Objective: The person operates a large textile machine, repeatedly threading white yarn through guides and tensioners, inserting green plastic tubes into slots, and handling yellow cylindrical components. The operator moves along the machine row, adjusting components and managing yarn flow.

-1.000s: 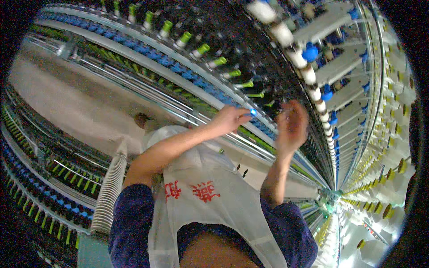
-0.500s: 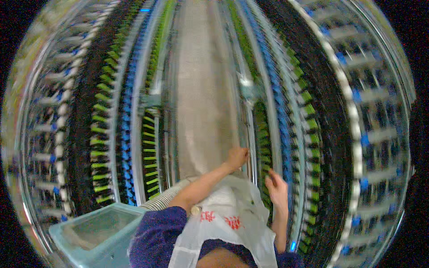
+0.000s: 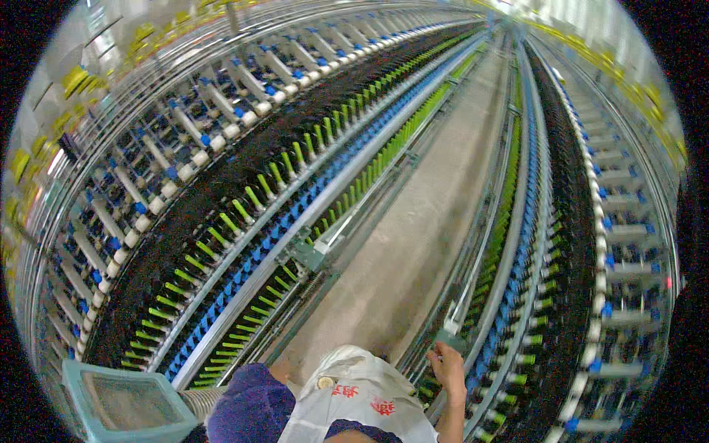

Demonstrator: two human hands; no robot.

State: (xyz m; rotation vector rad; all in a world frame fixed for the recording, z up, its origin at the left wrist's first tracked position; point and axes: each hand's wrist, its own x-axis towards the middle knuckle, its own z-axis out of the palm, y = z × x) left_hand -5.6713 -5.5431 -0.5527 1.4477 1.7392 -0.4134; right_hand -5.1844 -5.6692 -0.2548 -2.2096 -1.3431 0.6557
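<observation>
My right hand (image 3: 447, 367) is low on the right, beside the grey-green bracket (image 3: 452, 341) on the right machine's rail. Its fingers are loosely bent and apart, with nothing visible in them; whether they touch the bracket I cannot tell. Of my left hand, only a patch of skin (image 3: 279, 371) shows past the dark blue sleeve, and its fingers are hidden. On both sides stand long spinning frames with rows of lime-green bobbin tubes (image 3: 255, 198) above a blue row (image 3: 251, 258). I wear a white apron (image 3: 354, 369) with red marks.
A pale blue-green box (image 3: 148, 375) with a window and a ribbed hose (image 3: 203, 402) is at my lower left. A beige floor aisle (image 3: 425, 214) runs between the machines to the far upper right. Another bracket (image 3: 310, 252) juts from the left machine's rail.
The view has swung left and lifted, so the aisle now slants to the upper right. My left hand has left the right machine's rail and drawn back toward my body.
</observation>
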